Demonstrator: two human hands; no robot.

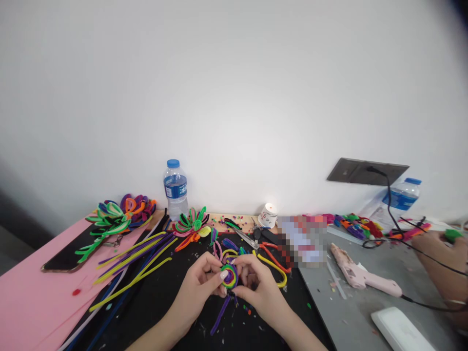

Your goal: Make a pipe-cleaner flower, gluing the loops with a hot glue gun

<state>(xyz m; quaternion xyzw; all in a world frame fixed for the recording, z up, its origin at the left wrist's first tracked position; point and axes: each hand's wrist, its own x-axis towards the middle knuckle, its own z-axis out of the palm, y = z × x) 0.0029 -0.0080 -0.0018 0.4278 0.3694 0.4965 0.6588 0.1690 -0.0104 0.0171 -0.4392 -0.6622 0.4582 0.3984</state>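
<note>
Between my two hands is a coiled pipe-cleaner disc (230, 276), ringed in green, yellow and purple. My left hand (204, 280) pinches its left side, the thumb lying across the coil. Fingers of my right hand (256, 280) close on its right edge. A purple pipe-cleaner end (220, 314) hangs below, over the black mat (171, 324). Just behind my hands are several bent pipe-cleaner pieces, among them a pink loop (218, 251). Scissors (244, 237) with open blades and a bent yellow pipe cleaner (274, 268) lie beyond my right hand.
Loose yellow and purple pipe cleaners (135, 258) lie left, near pipe-cleaner flowers (113, 219) and a phone (66, 251). A water bottle (176, 190) and a paper cup (268, 215) stand by the wall. At right are a corded glue gun (365, 275) and another person's hand (440, 258).
</note>
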